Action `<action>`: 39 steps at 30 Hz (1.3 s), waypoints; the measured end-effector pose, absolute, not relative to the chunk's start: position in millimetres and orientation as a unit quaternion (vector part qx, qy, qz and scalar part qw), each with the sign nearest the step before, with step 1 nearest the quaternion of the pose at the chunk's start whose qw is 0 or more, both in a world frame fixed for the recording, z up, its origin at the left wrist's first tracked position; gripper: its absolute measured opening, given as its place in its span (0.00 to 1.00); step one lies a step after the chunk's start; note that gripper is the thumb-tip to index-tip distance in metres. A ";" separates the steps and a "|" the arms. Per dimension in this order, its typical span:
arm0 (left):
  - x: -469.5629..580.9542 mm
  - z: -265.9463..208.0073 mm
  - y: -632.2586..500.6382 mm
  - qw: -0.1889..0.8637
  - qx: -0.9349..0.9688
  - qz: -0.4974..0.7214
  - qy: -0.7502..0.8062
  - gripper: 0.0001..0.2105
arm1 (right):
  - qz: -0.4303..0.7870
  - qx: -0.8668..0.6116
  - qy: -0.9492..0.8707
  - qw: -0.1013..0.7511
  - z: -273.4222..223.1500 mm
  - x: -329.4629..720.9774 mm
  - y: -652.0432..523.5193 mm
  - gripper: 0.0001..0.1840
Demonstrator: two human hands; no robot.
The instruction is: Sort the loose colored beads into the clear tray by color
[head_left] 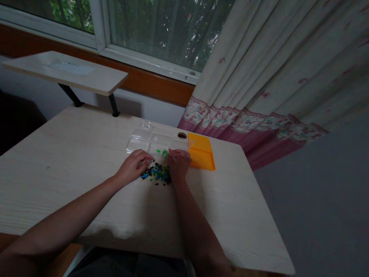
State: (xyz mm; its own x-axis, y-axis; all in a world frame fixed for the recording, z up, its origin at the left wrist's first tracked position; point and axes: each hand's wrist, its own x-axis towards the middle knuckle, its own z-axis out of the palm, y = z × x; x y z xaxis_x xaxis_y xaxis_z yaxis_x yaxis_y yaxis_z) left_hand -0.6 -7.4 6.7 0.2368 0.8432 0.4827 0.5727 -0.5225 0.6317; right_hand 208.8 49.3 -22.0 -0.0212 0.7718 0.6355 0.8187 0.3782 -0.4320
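Note:
A pile of small coloured pieces (157,173), blue, green, yellow and dark brown, lies on the table between my hands. My left hand (133,166) is at the pile's left side, its fingers curled and closed toward the thumb; what they hold is too small to name. Over the front right part of a clear plastic compartment tray (138,144) is my right hand (179,163), its fingers drawn together beside several small green pieces (163,152) in the tray. Anything between those fingertips is hidden.
An orange plastic tray (202,152) lies just right of my right hand. Behind the clear tray is a round cable hole (182,135) in the table (73,163). A raised shelf (66,72) with a clear sheet stands at the back left; a curtain (249,74) hangs behind.

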 end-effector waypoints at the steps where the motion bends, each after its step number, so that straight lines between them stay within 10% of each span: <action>1: -0.5 7.2 -7.8 0.165 0.770 0.410 0.460 0.10 | -0.029 -0.555 -0.715 0.424 -21.9 208.5 49.1 0.12; 39: 4.9 10.6 -17.0 0.078 0.856 0.256 0.443 0.08 | -0.012 -0.505 -0.716 0.481 -18.4 210.6 46.5 0.15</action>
State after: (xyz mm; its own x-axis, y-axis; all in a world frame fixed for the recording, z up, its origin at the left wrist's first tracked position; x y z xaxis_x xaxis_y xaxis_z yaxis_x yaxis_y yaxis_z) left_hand 4.9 -17.0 10.6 0.4760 0.7986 0.3683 0.7184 -0.5947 0.3608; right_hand 210.6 46.5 -18.4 -0.0270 0.7126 0.7010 0.7350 0.4895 -0.4693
